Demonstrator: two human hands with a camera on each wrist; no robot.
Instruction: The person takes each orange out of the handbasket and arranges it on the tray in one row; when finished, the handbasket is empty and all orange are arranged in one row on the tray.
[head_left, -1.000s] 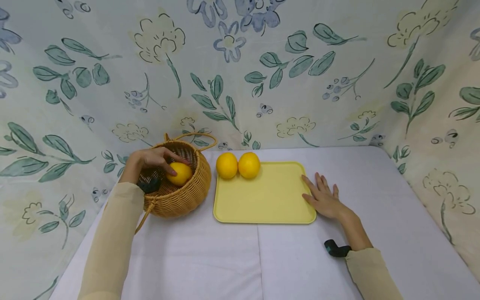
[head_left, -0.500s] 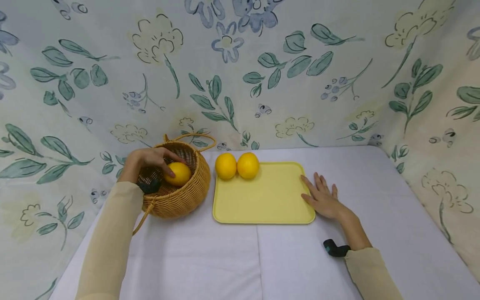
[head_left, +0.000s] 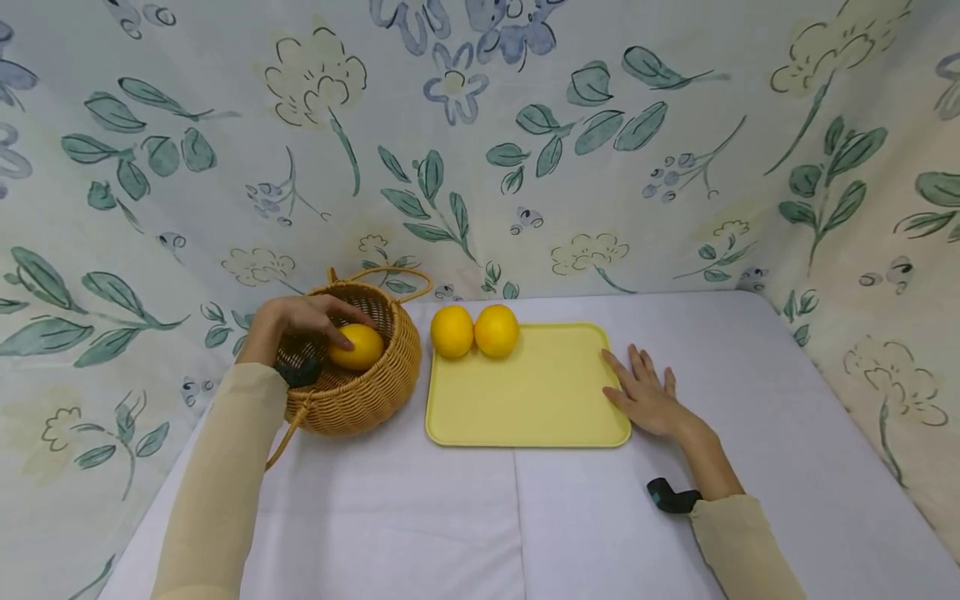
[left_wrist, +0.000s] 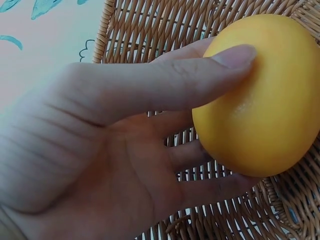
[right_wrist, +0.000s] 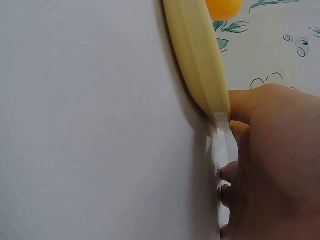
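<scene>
Inside the wicker basket [head_left: 375,400], my left hand [head_left: 303,318] holds a smooth, yellow-orange orange [head_left: 358,347]. In the left wrist view the thumb presses on the near face of this orange [left_wrist: 270,110], while the fingers curl behind and under it, partly hidden. My right hand [head_left: 648,396] lies with spread, straight fingers at the right edge of the yellow tray [head_left: 532,400]. Its thumb and forefinger touch the rim, as the right wrist view shows beside the tray's side [right_wrist: 200,60]. Two more oranges, one left [head_left: 452,332] and one right [head_left: 497,331], sit side by side at the tray's back left corner.
The basket leans open toward the left, with one handle [head_left: 416,283] at the back and another [head_left: 285,437] at the front. A white cloth [head_left: 420,517] covers the table. Floral fabric [head_left: 465,167] hangs behind and along the sides.
</scene>
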